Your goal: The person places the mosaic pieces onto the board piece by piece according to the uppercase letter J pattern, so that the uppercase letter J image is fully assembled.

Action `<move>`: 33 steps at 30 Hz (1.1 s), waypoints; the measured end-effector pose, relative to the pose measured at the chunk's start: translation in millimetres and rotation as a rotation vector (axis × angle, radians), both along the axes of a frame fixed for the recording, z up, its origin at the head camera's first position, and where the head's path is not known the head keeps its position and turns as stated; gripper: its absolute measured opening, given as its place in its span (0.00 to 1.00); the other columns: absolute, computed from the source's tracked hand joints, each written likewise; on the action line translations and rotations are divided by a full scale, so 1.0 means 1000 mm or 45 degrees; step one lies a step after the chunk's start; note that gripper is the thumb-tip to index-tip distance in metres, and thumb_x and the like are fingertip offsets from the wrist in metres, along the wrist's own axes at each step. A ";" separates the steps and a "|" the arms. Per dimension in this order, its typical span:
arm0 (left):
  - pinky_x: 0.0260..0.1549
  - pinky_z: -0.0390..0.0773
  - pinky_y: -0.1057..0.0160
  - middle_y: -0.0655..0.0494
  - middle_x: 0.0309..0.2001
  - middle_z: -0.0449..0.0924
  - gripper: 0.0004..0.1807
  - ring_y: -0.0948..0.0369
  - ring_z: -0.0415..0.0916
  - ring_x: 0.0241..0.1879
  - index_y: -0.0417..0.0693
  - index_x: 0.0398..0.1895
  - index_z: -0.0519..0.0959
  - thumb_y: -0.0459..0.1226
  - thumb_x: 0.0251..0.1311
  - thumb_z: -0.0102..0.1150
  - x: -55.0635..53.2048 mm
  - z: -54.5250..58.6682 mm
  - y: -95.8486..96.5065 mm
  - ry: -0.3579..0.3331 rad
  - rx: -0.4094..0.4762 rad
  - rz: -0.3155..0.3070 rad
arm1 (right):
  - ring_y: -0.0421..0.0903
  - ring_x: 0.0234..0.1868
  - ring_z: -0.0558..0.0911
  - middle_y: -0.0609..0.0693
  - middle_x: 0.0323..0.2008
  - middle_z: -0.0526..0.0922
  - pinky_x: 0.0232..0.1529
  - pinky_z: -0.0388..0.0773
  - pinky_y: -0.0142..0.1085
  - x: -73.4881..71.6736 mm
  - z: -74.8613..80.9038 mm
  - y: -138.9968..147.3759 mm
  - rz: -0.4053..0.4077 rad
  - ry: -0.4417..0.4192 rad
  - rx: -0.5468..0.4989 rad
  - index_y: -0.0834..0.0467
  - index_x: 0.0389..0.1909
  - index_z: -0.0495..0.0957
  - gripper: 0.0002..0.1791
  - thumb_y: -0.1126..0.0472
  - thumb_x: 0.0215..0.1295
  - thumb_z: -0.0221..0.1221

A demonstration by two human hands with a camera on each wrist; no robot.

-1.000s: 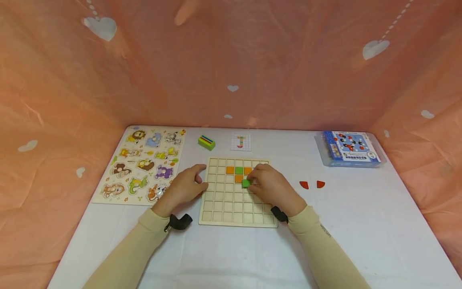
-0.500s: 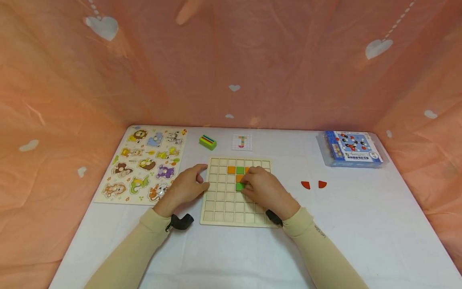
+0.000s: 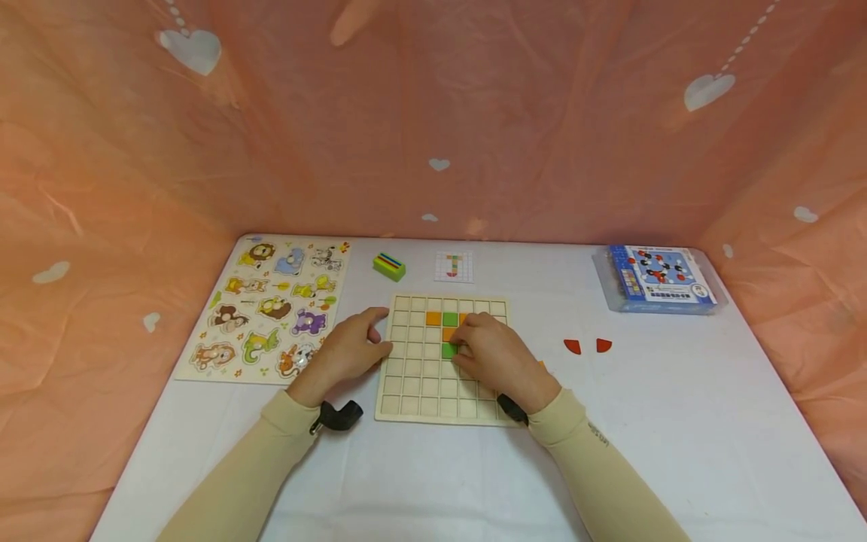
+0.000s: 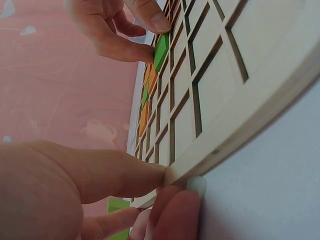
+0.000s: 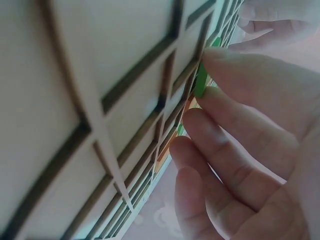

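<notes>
A pale wooden grid board [image 3: 410, 387] lies in front of me. My left hand [image 3: 344, 351] grips its left edge, thumb [image 4: 127, 172] against the rim and fingers below. Between thumb and forefinger my right hand [image 3: 504, 357] pinches a green square tile [image 4: 161, 52], tilted at its cell in the left wrist view. Farther up the board sit an orange tile [image 3: 433, 319], a second green tile [image 3: 450, 319] and another orange tile [image 3: 448, 334] below that one. Right-hand fingers partly cover one more orange tile [image 3: 463, 319].
A small pattern card [image 3: 454, 266] and a green striped block [image 3: 389, 266] lie behind the board. An animal puzzle [image 3: 264, 316] is at left. At right are two red quarter-round pieces [image 3: 572, 346] and a plastic box [image 3: 660, 278]. A bit of orange [image 3: 541, 365] shows beside my right wrist.
My right hand has moved slightly left and toward me with the green tile, bringing it below the orange tile in the same column. The left hand stays at the board's edge.
</notes>
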State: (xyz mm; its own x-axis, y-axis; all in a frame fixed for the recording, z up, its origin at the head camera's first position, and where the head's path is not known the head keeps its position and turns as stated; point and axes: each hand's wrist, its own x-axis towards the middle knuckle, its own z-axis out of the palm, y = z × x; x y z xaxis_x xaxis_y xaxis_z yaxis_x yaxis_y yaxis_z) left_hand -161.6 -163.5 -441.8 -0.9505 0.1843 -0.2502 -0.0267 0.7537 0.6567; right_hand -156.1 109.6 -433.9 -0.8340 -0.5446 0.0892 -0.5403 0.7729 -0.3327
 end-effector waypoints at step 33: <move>0.41 0.73 0.59 0.49 0.43 0.81 0.37 0.58 0.79 0.35 0.46 0.81 0.68 0.40 0.70 0.66 0.000 0.003 0.001 -0.041 0.013 0.016 | 0.51 0.52 0.84 0.50 0.45 0.87 0.57 0.83 0.51 0.031 0.005 0.109 -0.178 -0.066 0.031 0.58 0.45 0.90 0.10 0.60 0.65 0.72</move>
State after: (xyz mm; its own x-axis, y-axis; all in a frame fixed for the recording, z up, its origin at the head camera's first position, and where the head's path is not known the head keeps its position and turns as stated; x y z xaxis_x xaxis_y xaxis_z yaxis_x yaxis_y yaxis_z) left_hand -161.6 -162.8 -439.2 -0.9442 0.1754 -0.2789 -0.0573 0.7462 0.6633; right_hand -125.0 218.6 -429.1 -0.9051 -0.4240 0.0324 -0.4092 0.8477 -0.3374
